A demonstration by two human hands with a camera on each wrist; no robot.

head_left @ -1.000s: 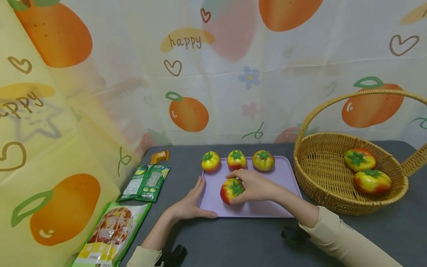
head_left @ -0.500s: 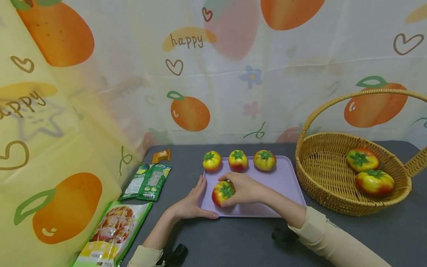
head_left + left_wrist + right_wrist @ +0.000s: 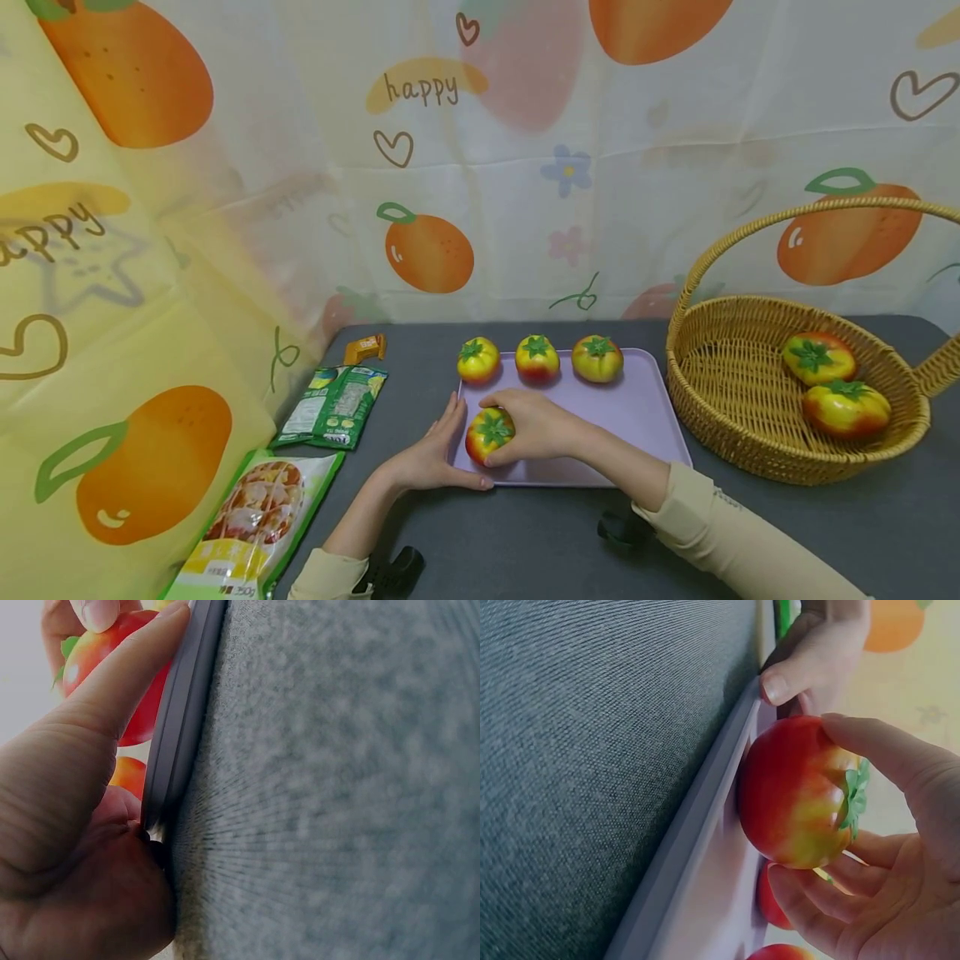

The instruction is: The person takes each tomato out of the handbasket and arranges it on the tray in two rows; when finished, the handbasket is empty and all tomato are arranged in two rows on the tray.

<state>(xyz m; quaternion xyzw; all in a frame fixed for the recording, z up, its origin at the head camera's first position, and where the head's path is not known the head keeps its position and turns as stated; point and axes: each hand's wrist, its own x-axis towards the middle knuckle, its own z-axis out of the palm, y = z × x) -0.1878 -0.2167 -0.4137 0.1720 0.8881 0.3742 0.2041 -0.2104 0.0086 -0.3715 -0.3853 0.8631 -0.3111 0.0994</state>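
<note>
A red-and-yellow tomato point(image 3: 491, 435) with a green leafy top is held by my right hand point(image 3: 536, 425) at the left front part of the lilac tray point(image 3: 637, 417). In the right wrist view the thumb lies on one side of this tomato point(image 3: 795, 795) and the fingertips on the other. My left hand point(image 3: 431, 458) rests at the tray's near left corner, fingers straight along the left edge and thumb on the front rim. Along the back of the tray sit three more tomatoes: a left one point(image 3: 478, 361), a middle one point(image 3: 537, 359) and a right one point(image 3: 597, 359).
A wicker basket point(image 3: 720, 417) with a tall handle stands at the right, holding a tomato point(image 3: 819, 358) and another tomato point(image 3: 847, 408). At the left lie a green snack packet point(image 3: 333, 408), a small orange-brown wrapped snack point(image 3: 365, 349) and a larger food bag point(image 3: 255, 521). A printed curtain point(image 3: 510, 250) hangs behind.
My right hand has moved left across the tray with the tomato, bringing it close to my left hand. The left hand stays at the tray's corner.
</note>
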